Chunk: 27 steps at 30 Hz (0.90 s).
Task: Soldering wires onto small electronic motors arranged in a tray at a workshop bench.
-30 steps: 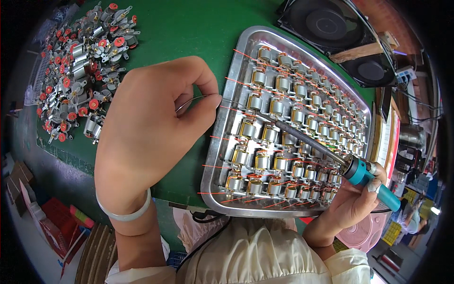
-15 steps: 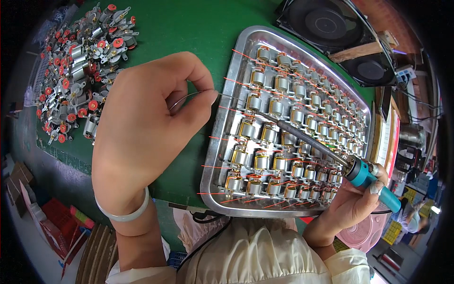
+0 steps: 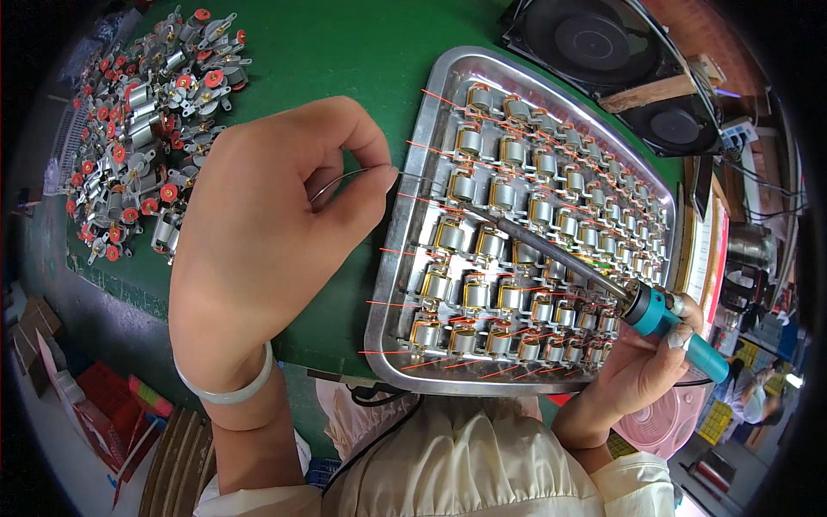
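Observation:
Between the thumb and forefinger of my left hand [image 3: 267, 215] is a thin length of solder wire [image 3: 345, 176], its end reaching over the tray's left rim toward one of the small motors [image 3: 463, 184]. My right hand [image 3: 644, 366] grips a soldering iron [image 3: 676, 334] by its teal handle. The iron's dark shaft slants up and left across the tray, its tip close to the lower edge of that same motor. Rows of similar silver motors with thin red wires fill the metal tray [image 3: 394, 289], several wires sticking out over the left rim.
A heap of loose motors with red discs [image 3: 129, 129] lies on the green tabletop [image 3: 345, 52] at the far left. Black fans [image 3: 594, 43] stand behind the tray at the upper right. A pink round fan [image 3: 659, 422] is below my right hand.
The iron has shifted slightly, its tip drawing a little left and its handle dipping slightly. My left hand and the solder wire hold almost the same place.

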{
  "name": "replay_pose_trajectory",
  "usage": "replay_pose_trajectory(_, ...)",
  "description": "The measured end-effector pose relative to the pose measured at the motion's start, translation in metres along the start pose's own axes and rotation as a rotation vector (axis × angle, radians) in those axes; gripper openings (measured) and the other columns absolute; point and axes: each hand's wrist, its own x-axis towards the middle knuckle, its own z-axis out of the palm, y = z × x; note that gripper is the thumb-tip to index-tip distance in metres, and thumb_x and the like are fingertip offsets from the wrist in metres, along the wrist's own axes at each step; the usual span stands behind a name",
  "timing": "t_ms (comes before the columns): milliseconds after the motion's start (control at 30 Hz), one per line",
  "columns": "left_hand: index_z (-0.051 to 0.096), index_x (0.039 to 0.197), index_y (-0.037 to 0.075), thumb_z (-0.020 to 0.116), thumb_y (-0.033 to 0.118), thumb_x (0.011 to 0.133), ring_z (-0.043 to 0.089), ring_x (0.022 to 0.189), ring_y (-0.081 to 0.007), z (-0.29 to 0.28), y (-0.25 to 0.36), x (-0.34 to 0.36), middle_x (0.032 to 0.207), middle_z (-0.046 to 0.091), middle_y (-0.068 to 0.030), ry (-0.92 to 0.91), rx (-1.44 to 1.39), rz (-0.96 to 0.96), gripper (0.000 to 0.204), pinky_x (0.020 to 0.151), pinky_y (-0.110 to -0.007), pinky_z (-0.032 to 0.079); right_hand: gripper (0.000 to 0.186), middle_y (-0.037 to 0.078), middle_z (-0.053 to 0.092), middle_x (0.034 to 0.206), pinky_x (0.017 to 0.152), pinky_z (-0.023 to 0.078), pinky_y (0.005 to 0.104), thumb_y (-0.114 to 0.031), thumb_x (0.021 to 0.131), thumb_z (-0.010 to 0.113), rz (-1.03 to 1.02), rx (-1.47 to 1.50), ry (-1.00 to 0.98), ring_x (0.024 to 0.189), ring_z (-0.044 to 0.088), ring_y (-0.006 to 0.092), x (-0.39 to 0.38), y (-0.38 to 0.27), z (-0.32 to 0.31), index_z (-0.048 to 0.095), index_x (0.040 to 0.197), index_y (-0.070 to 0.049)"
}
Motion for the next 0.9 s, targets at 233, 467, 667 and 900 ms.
replay_pose_trajectory(233, 0.051, 0.069, 0.002, 0.057, 0.004, 0.066, 0.025, 0.045, -0.0003, -0.0009, 0.0013, 0.0011, 0.048, 0.031, 0.0071, 0.014, 0.04, 0.008, 0.006, 0.042, -0.018, 0.018, 0.031, 0.014, 0.048, 0.085, 0.064, 0.048, 0.0279, -0.026, 0.078, 0.049, -0.078, 0.059, 0.076, 0.075, 0.052, 0.0184, -0.0005, 0.0047, -0.0051, 0.043, 0.089, 0.003)
replay_pose_trajectory(467, 0.051, 0.07, 0.003, 0.057, 0.005, 0.066, 0.025, 0.045, -0.0006, -0.002, 0.0002, -0.0012, 0.048, 0.031, 0.007, 0.032, 0.013, 0.017, 0.007, 0.042, -0.018, 0.018, 0.031, 0.014, 0.048, 0.085, 0.067, 0.048, 0.0291, -0.026, 0.079, 0.047, -0.047, 0.095, 0.023, 0.076, 0.051, 0.0186, -0.0005, 0.0015, -0.0066, 0.043, 0.09, 0.003)
replay_pose_trajectory(667, 0.051, 0.069, 0.002, 0.057, 0.005, 0.067, 0.025, 0.046, -0.0007, -0.0001, -0.0002, 0.0006, 0.048, 0.03, 0.0072, 0.025, 0.004, 0.005, 0.007, 0.042, -0.018, 0.017, 0.029, 0.013, 0.048, 0.084, 0.062, 0.047, 0.0245, -0.023, 0.078, 0.049, -0.057, 0.045, 0.051, 0.073, 0.051, 0.0165, 0.0008, 0.0007, -0.007, 0.044, 0.09, 0.003)
replay_pose_trajectory(900, 0.051, 0.069, 0.003, 0.057, 0.005, 0.067, 0.025, 0.047, -0.0008, -0.0011, -0.0004, 0.0003, 0.049, 0.028, 0.0072, -0.005, -0.001, -0.003, 0.007, 0.043, -0.018, 0.018, 0.029, 0.011, 0.049, 0.082, 0.058, 0.046, 0.022, -0.021, 0.076, 0.051, -0.028, 0.05, 0.051, 0.068, 0.051, 0.0144, 0.0007, 0.0002, -0.0058, 0.044, 0.089, 0.004)
